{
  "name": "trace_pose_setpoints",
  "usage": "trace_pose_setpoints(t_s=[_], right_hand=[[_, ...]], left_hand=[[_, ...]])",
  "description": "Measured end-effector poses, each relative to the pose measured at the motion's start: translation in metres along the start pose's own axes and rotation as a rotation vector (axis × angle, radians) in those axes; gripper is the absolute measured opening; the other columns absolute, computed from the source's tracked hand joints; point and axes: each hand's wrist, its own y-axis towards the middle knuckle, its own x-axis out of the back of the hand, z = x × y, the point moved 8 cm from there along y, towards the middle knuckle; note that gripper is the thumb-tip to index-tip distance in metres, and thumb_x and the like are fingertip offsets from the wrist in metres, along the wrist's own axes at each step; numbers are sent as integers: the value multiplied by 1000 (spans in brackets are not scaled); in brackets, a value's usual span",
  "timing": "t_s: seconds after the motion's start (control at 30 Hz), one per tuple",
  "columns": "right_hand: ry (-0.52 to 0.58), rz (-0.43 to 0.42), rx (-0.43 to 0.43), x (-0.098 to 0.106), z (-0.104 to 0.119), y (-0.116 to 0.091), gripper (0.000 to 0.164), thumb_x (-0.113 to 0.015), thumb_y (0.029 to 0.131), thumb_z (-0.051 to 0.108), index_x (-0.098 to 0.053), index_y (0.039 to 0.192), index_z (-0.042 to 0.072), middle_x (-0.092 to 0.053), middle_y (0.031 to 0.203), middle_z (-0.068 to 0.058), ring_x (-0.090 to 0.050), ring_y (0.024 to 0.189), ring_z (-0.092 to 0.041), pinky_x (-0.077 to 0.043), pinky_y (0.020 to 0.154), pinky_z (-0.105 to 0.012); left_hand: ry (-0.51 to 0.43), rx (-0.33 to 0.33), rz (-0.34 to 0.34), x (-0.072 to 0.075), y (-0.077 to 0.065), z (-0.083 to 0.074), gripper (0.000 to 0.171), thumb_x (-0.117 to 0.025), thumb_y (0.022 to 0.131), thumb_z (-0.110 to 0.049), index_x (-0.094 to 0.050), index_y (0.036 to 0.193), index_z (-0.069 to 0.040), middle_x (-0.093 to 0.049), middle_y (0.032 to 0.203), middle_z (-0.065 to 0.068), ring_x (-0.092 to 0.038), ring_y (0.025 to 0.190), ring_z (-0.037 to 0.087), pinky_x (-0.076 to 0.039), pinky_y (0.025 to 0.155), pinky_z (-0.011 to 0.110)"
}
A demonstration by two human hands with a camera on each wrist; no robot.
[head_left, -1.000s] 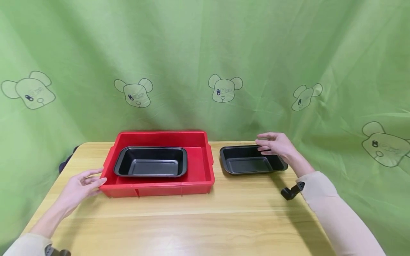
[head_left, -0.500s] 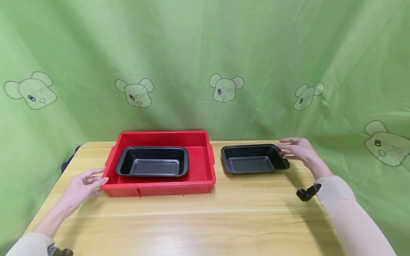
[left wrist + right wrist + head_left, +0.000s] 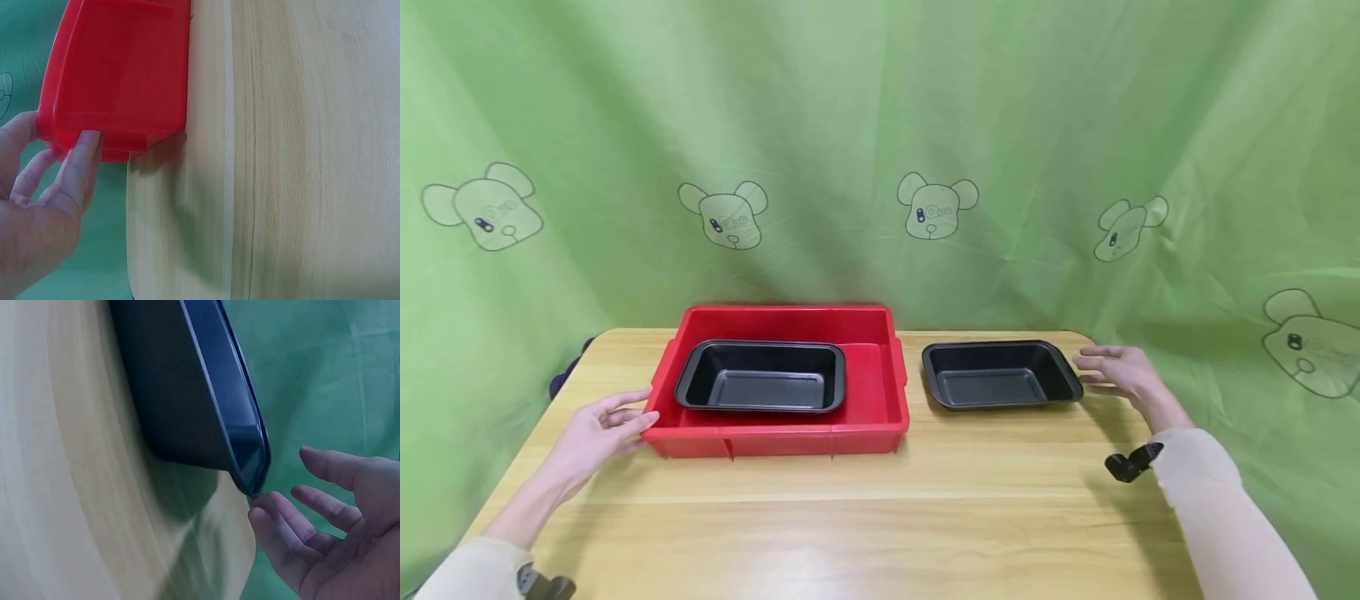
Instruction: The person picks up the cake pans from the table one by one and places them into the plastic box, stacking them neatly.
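Observation:
A black loaf pan (image 3: 760,390) sits inside a red plastic bin (image 3: 775,442) on the left of the table. My left hand (image 3: 592,433) touches the bin's left end near the front corner, fingers fairly straight; the left wrist view shows fingertips against the red end wall (image 3: 119,75). To the right of the bin, a second black loaf pan (image 3: 992,387) rests on the tabletop. Just off its right end is my right hand (image 3: 1123,375), fingers spread and loosely bent. In the right wrist view, fingertips are close to the pan's rim (image 3: 250,481); whether they touch cannot be told.
Beneath everything is a light wooden table (image 3: 850,533). A green curtain (image 3: 827,150) with bear-head prints hangs along its back and sides. A dark object (image 3: 561,379) shows beyond the table's left edge.
My right hand has moved right, from over the second loaf pan to just beyond its right end. My left hand stays at the red bin. The head view has shifted slightly.

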Motion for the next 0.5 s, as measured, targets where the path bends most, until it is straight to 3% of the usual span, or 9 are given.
trace_pose_setpoints(t_s=[0.17,0.5], right_hand=[[43,-2,-17,-3,-11,7,73,-65,106,21,-28,160,-11,-71,87,26,-76,88,-1,-66,89,-27],[-25,0,-23,-14,-21,15,77,-67,105,31,-32,159,-11,-67,89,26,-67,88,6,-63,83,-20]], left_hand=[[21,2,-4,0,1,1,75,-71,103,-29,-36,161,1,-71,131,12,-70,96,-5,-66,90,31],[11,-1,-5,0,-1,-2,75,-71,102,-29,-37,161,3,-72,126,7,-72,95,-3,-66,88,27]])
